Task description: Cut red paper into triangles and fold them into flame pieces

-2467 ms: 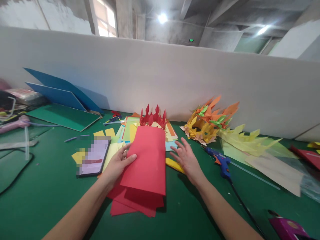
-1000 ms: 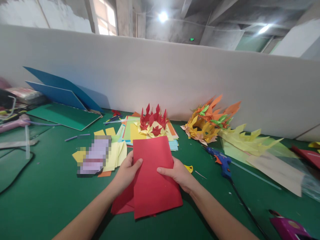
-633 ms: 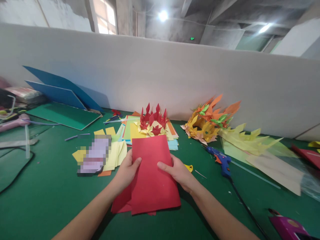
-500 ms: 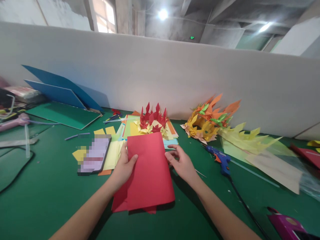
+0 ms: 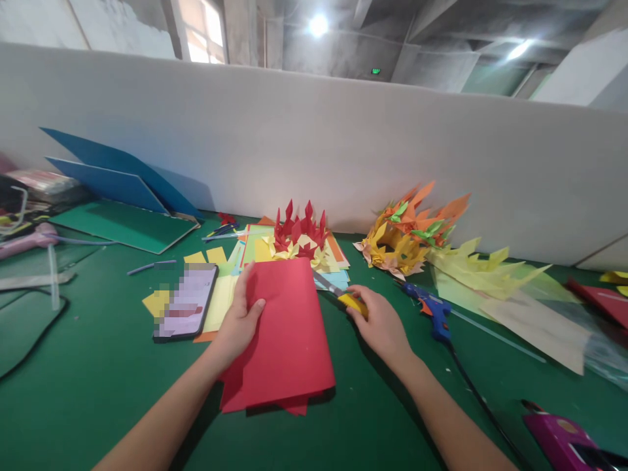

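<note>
A folded sheet of red paper is gripped at its left edge by my left hand, thumb on the front face and fingers behind. More red paper shows beneath its lower left corner. To its right, my right hand is closed around the yellow handle of a utility knife. The blade points up and left, its tip near or behind the paper's right edge; I cannot tell whether they touch. Behind the sheet stands a red and yellow paper crown on stacked coloured paper.
A phone lies to the left beside yellow paper squares. On the right are a blue glue gun with its cord, orange paper crowns, a pale yellow crown strip and a magenta tool. Blue boards lean against the white partition.
My right hand has left the paper's right edge, shifted right, and now holds a utility knife. The red sheet has moved slightly left with my left hand still on it.
</note>
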### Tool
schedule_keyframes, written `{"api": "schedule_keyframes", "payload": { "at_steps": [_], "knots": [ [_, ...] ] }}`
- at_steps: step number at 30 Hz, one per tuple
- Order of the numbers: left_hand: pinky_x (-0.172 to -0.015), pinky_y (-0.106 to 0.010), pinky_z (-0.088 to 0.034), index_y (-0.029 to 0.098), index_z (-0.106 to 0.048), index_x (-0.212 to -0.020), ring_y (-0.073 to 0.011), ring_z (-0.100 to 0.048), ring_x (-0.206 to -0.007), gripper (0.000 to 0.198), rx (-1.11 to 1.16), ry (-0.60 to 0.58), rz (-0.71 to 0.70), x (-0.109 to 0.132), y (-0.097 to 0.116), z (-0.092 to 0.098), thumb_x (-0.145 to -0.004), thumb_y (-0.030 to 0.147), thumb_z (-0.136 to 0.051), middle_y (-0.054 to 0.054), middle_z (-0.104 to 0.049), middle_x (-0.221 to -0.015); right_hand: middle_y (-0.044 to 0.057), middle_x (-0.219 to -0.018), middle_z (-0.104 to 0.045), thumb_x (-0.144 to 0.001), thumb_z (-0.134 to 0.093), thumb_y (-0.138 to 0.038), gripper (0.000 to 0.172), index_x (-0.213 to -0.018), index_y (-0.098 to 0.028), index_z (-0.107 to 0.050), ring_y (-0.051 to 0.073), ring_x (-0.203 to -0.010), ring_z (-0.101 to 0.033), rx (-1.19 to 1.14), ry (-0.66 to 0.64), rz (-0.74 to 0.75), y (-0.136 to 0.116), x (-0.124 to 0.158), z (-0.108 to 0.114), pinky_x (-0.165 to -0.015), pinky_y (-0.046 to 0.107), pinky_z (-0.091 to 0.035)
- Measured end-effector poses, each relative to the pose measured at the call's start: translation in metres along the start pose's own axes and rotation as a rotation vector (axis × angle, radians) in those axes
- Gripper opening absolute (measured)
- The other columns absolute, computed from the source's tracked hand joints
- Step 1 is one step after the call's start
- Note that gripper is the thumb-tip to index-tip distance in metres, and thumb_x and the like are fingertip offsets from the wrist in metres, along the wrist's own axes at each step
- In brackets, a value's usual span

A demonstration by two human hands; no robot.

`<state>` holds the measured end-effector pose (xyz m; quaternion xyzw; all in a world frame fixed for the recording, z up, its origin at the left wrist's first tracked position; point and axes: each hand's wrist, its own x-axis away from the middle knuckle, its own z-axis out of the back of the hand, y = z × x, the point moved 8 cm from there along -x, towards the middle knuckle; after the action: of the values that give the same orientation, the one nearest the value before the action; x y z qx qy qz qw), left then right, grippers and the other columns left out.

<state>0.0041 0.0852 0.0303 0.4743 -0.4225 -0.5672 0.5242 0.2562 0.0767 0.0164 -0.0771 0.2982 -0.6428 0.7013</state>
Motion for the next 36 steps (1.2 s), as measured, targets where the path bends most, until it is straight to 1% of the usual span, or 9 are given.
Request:
{"api": "schedule_keyframes", "payload": {
  "at_steps": [2, 4, 7, 11, 14, 21, 25, 30, 36],
  "knots": [
    [-0.109, -0.036, -0.024, 0.026, -0.053, -0.122, -0.0235, -0.036, -0.130, 0.045, -0.106, -0.035, -0.001, -0.003, -0.002, -0.001, -0.077, 0.023, -0.051, -0.005, -0.051, -0.133, 0.011, -0.097, -0.066, -0.076, -0.051, -0.018, 0.032, -0.108, -0.019, -0.057, 0.029, -0.089, -0.060, 0.057, 0.060, -0.020, 0.008, -0.001, 0.007, -0.076, 0.043, -0.047],
    [-0.106, -0.039, -0.030, 0.023, -0.061, -0.112, -0.0263, -0.046, -0.122, 0.037, -0.180, -0.050, 0.028, -0.005, -0.006, -0.001, -0.077, 0.024, -0.050, -0.007, -0.059, -0.121, 0.012, -0.100, -0.066, -0.076, -0.051, -0.018, 0.031, -0.106, -0.018, -0.058, 0.031, -0.092, -0.059, 0.077, 0.114, 0.013, 0.006, 0.000, 0.011, -0.078, 0.046, -0.046],
    [-0.102, -0.040, -0.034, 0.020, -0.065, -0.106, -0.0278, -0.051, -0.114, 0.033, -0.236, -0.039, 0.047, -0.007, -0.011, 0.002, -0.078, 0.026, -0.049, -0.009, -0.062, -0.113, 0.013, -0.106, -0.064, -0.083, -0.047, -0.021, 0.025, -0.103, -0.019, -0.060, 0.029, -0.101, -0.057, -0.028, 0.154, 0.188, -0.021, 0.008, 0.012, -0.087, 0.047, -0.044],
    [-0.101, -0.041, -0.036, 0.019, -0.061, -0.111, -0.0244, -0.053, -0.111, 0.035, -0.332, -0.114, -0.009, -0.007, -0.014, -0.004, -0.082, 0.026, -0.042, -0.009, -0.061, -0.112, 0.009, -0.117, -0.061, -0.091, -0.041, -0.025, 0.026, -0.109, -0.022, -0.059, 0.023, -0.111, -0.054, -0.255, 0.041, 0.381, -0.060, 0.023, 0.002, -0.095, 0.045, -0.042],
    [-0.101, -0.040, -0.037, 0.018, -0.058, -0.114, -0.0222, -0.054, -0.111, 0.037, -0.413, -0.180, -0.053, -0.005, -0.019, -0.011, -0.083, 0.025, -0.038, -0.010, -0.060, -0.115, 0.009, -0.125, -0.057, -0.092, -0.041, -0.025, 0.027, -0.113, -0.022, -0.058, 0.021, -0.119, -0.049, -0.336, -0.034, 0.454, -0.077, 0.030, -0.002, -0.101, 0.044, -0.038],
    [-0.099, -0.041, -0.041, 0.015, -0.057, -0.113, -0.0211, -0.056, -0.109, 0.036, -0.519, -0.239, -0.104, -0.006, -0.027, -0.020, -0.084, 0.020, -0.036, -0.011, -0.059, -0.114, 0.006, -0.128, -0.057, -0.088, -0.043, -0.014, 0.031, -0.112, -0.021, -0.062, 0.020, -0.121, -0.048, -0.234, -0.308, 0.641, -0.102, 0.036, -0.022, -0.103, 0.041, -0.035],
    [-0.097, -0.040, -0.043, 0.016, -0.057, -0.113, -0.0199, -0.057, -0.107, 0.035, -0.548, -0.236, -0.151, -0.003, -0.021, -0.021, -0.085, 0.017, -0.035, -0.010, -0.059, -0.113, 0.007, -0.126, -0.059, -0.087, -0.041, -0.011, 0.035, -0.113, -0.019, -0.062, 0.021, -0.117, -0.050, -0.162, -0.369, 0.711, -0.109, 0.041, -0.032, -0.100, 0.040, -0.038],
    [-0.090, -0.036, -0.048, 0.018, -0.053, -0.119, -0.0186, -0.057, -0.101, 0.040, -0.612, -0.185, -0.334, 0.004, -0.001, -0.023, -0.086, 0.010, -0.032, -0.009, -0.056, -0.109, 0.009, -0.128, -0.057, -0.087, -0.040, -0.013, 0.036, -0.117, -0.019, -0.059, 0.021, -0.118, -0.048, -0.130, -0.333, 0.720, -0.107, 0.040, -0.036, -0.100, 0.041, -0.037],
    [-0.087, -0.036, -0.049, 0.020, -0.061, -0.110, -0.0194, -0.058, -0.096, 0.041, -0.680, -0.192, -0.424, 0.002, -0.007, -0.027, -0.082, 0.006, -0.034, -0.007, -0.055, -0.099, 0.008, -0.129, -0.056, -0.090, -0.038, -0.015, 0.035, -0.118, -0.018, -0.059, 0.021, -0.117, -0.049, -0.105, -0.392, 0.688, -0.104, 0.037, -0.049, -0.102, 0.039, -0.037]
  ]
}}
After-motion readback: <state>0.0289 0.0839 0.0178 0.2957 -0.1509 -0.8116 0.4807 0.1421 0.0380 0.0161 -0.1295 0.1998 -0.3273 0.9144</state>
